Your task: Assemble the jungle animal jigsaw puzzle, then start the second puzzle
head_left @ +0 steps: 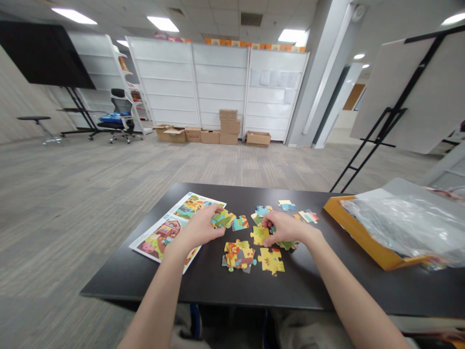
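My left hand (pixel 204 226) is closed on green puzzle pieces (pixel 222 219) above the right edge of a printed picture sheet (pixel 156 237). Beside them lies a teal and orange piece (pixel 240 223). My right hand (pixel 285 227) has its thumb and fingers pinched at the right side of a yellow-green piece (pixel 259 235); what they hold, if anything, is hidden. Under that hand, more green pieces (pixel 288 245) show. Nearer me are a stack of pieces with a lion (pixel 238 255) and a yellow piece (pixel 271 261). Blue pieces (pixel 262 211) lie beyond my right hand.
Farther back on the black table (pixel 203 286) are a blue and cream piece (pixel 286 205) and a striped piece (pixel 308 216). A yellow box (pixel 363 238) with clear plastic wrapping (pixel 399 228) occupies the right side. A whiteboard stand (pixel 378 131) rises behind it.
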Action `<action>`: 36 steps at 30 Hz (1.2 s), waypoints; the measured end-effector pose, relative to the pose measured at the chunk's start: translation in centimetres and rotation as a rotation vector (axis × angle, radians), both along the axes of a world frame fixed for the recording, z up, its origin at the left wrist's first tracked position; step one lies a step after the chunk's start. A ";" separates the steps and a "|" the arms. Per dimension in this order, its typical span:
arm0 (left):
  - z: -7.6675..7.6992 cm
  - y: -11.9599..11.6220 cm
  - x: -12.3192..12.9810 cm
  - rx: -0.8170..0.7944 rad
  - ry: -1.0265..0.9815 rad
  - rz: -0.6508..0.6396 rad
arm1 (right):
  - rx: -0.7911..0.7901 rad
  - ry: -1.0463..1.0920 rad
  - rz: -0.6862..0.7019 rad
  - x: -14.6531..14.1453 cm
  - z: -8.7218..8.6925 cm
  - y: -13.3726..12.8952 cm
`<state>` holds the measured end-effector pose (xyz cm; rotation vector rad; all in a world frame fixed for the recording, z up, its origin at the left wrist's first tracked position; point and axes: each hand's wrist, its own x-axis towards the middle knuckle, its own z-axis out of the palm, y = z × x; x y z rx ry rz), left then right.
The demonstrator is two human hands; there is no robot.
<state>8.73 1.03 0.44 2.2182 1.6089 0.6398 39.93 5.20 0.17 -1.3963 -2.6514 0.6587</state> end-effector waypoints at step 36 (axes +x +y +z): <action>-0.5 -0.5 3.3 -0.044 0.209 0.198 | 0.411 0.209 -0.072 -5.6 -3.2 0.3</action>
